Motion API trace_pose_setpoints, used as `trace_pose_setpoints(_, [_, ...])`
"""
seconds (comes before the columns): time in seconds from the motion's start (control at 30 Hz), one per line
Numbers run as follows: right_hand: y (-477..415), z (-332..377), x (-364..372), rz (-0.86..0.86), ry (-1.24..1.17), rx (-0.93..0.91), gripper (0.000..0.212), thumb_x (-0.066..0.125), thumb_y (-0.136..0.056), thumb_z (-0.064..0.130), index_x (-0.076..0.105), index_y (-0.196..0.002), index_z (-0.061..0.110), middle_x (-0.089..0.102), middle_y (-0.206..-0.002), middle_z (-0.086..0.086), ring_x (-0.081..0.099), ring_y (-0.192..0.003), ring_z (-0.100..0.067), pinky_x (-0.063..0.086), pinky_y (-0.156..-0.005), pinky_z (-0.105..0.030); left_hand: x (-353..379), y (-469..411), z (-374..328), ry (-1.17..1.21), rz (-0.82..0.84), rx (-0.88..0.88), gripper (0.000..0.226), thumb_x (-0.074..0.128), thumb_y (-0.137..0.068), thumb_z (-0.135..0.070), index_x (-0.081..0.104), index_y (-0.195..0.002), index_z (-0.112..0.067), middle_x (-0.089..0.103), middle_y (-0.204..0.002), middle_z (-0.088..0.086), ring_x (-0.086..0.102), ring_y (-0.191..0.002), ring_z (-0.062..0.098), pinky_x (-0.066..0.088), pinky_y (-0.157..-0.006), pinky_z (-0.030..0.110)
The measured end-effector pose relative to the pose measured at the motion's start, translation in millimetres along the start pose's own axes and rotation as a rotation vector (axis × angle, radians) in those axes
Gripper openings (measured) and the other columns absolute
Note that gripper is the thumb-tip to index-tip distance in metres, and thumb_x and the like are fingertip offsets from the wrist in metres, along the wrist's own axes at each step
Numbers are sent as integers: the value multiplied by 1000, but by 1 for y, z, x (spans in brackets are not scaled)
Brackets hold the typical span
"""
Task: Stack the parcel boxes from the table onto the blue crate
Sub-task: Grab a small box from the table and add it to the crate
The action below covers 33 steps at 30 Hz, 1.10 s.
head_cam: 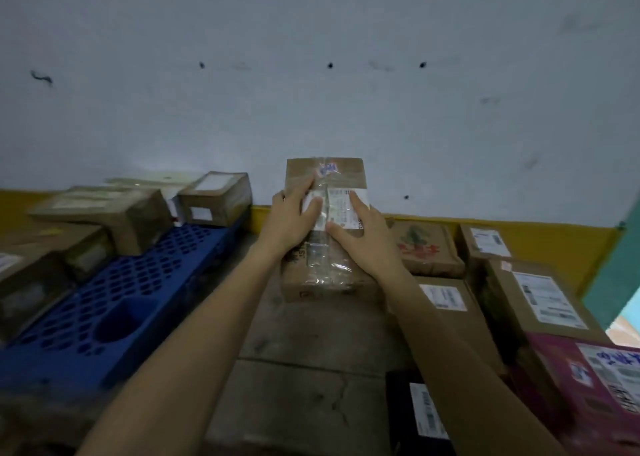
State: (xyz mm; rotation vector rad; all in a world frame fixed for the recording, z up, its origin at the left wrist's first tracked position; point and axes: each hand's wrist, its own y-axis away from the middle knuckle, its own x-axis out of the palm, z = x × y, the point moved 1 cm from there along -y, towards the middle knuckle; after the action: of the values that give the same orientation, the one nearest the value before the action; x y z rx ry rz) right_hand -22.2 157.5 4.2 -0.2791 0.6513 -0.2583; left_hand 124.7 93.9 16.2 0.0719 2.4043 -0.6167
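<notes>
Two bare hands meet on one tall brown parcel box in the head view, which stands just right of the blue crate on a worn grey table. Whether its base rests on the table or is lifted off it cannot be told. Behind the crate rises a pale, scuffed wall dotted with small dark holes, with a yellow band along its foot and a teal panel at the far right of the crate. The crate is a flat, perforated blue slab; at its far end sits a small labelled carton, and along its left edge lie a flat brown carton and a blurred nearer one. Well to the right of the crate, beyond the parcel, are a box with red print, a large box with a white label, a magenta box and a black box. The left hand lies on the parcel's upper left side, fingers fairly straight and spread over the taped face, thumb on the white label. The right hand lies on its right side, fingers likewise spread and laid flat on the label and cardboard. Neither hand curls round an edge.
</notes>
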Motion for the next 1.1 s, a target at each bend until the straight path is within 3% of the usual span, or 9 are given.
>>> trace_pose_setpoints(0.1, [3,30,46,43,-35,-29,74,58,-86,51,22,-149,33,36,-145,-1,40,-129,-21,39,-105,-40,-43,15,33,-10,-62,-42,54,39,-89,-50,31,-142,-41,40,-144,10,41,-130,26,41,-104,46])
trace_pose_setpoints(0.17, [3,47,76,73,-52,-53,74,59,-86,50,23,-148,32,36,-145,0,40,-129,-20,39,-104,-38,-67,26,55,-32,-105,-105,51,41,-92,-47,31,-143,-42,32,-146,13,34,-132,27,35,-105,37])
trace_pose_setpoints(0.23, [1,64,108,109,-79,-60,75,60,-85,50,24,-148,33,35,-146,1,39,-130,-20,39,-104,-41,-90,34,81,-71,-164,-139,49,42,-95,-42,32,-143,-39,30,-145,14,33,-130,25,30,-96,29])
trace_pose_setpoints(0.43, [-12,88,193,191,-137,-28,74,57,-85,52,21,-148,36,32,-147,3,40,-128,-20,41,-102,-40,-145,40,144,-97,-162,-255,49,47,-95,-38,37,-142,-29,25,-142,11,34,-131,27,34,-106,35])
trace_pose_setpoints(0.6, [-35,102,263,294,-146,37,74,52,-86,55,17,-148,37,27,-149,2,39,-128,-25,41,-102,-44,-179,22,212,-185,-33,-365,63,47,-82,-60,42,-137,-32,43,-138,10,43,-128,29,42,-105,43])
trace_pose_setpoints(0.7, [-46,105,299,347,-127,114,73,50,-86,57,17,-148,37,27,-149,0,41,-127,-27,41,-102,-45,-188,9,251,-260,48,-423,52,49,-92,-43,40,-140,-26,43,-139,14,45,-127,29,40,-105,41])
trace_pose_setpoints(0.87, [-66,106,343,365,-74,242,73,48,-87,58,17,-148,35,29,-147,-5,42,-125,-30,40,-102,-44,-193,-15,304,-261,195,-402,52,48,-94,-42,39,-142,-23,49,-137,15,46,-125,29,39,-106,40])
trace_pose_setpoints(1.1, [-79,114,374,273,87,392,74,43,-90,59,7,-150,34,19,-153,-6,34,-132,-30,35,-103,-42,-186,-43,334,-369,318,-292,49,34,-98,-45,32,-144,-30,27,-148,13,39,-130,32,36,-103,38])
